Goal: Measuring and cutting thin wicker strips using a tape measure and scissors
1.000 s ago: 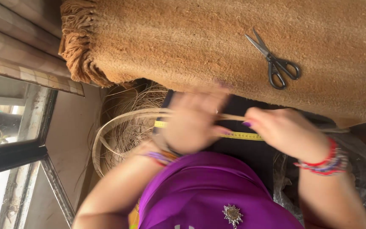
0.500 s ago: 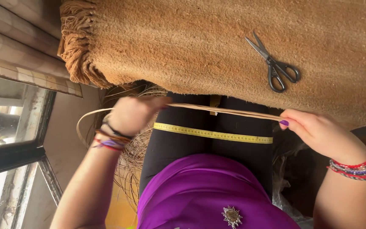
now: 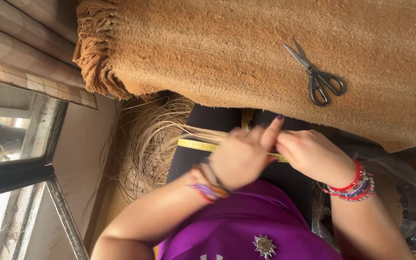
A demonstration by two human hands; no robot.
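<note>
My left hand (image 3: 244, 154) and my right hand (image 3: 311, 155) meet over my lap, both pinching thin pale cane strands (image 3: 203, 132) that run off to the left. A yellow measuring tape (image 3: 196, 143) lies across my dark trousers just under the hands. The left hand is blurred, with one finger pointing up. The strands lead to a loose coil of cane (image 3: 152, 144) on the floor at my left.
A thick brown fringed rug (image 3: 227, 53) lies ahead of my knees, with black-handled scissors (image 3: 316, 74) on it. A window frame (image 3: 20, 173) and wall are at the left. A clear plastic bag (image 3: 400, 202) sits by my right arm.
My hands were spread wide apart, stretching the strand along the tape. The left hand has swung right and now meets the right hand in the middle.
</note>
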